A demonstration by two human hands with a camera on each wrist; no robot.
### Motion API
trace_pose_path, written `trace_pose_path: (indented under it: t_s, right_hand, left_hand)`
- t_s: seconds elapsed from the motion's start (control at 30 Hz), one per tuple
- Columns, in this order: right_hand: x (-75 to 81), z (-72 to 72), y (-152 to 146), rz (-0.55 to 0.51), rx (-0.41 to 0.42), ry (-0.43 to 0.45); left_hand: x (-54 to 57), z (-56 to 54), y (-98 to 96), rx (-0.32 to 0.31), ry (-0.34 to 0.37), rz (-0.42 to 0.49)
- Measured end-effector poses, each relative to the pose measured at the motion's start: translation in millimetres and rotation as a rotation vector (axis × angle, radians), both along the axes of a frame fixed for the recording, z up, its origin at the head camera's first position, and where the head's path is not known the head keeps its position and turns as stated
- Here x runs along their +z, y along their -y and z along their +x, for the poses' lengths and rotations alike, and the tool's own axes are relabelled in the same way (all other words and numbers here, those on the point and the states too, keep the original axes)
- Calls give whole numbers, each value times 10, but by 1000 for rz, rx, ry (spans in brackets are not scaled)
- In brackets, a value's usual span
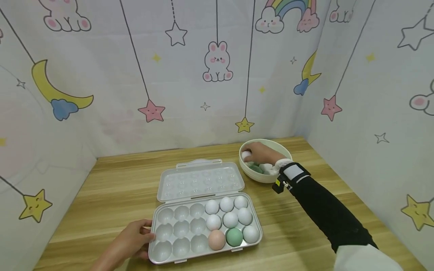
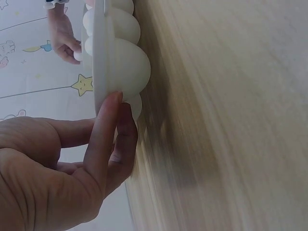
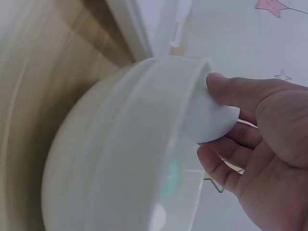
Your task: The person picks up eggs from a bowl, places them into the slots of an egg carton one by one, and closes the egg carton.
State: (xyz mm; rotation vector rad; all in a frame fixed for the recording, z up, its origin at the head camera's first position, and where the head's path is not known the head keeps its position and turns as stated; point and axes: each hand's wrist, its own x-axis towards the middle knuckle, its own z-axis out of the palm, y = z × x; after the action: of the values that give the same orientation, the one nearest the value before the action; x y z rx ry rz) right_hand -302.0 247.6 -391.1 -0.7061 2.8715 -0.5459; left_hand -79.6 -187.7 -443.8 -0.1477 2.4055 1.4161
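Observation:
A white plastic egg carton [image 1: 181, 229] lies on the table with its clear lid [image 1: 200, 183] folded back. White eggs, a peach egg [image 1: 216, 239] and a green egg [image 1: 234, 237] fill the right half of its cups; the left cups hold nothing. My left hand [image 1: 133, 238] pinches the carton's left end between thumb and fingers, seen close in the left wrist view. My right hand [image 1: 260, 152] is at the cream bowl [image 1: 251, 174], holding a white egg [image 3: 211, 118] between thumb and fingertips just inside the rim. More white and green eggs sit in the bowl.
The wood-grain table [image 1: 115, 188] reaches back to a pale printed curtain [image 1: 190, 82]. Curtain walls also stand at the left and right sides. The bowl is behind and right of the carton, near the lid's corner.

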Motion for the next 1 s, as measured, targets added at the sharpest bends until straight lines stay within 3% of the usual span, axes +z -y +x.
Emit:
trace_pose_path:
  t_s: [0.17,0.53,0.7,1.0]
  right_hand:
    - [187,93,-40,-83,-58,-19]
    - [600,293,-185,-371,-65,-119]
    - [841,461,-123,-439,-12,-143]
    - [1242,878,180,-544,166,-177]
  left_hand:
    - [-13,-4,-3,10,-2,11]
    - [-8,-13,-2,4,3,6]
    - [-2,-15,-3,-9,-2,7]
    - [0,-12,-16,-3,14,5]
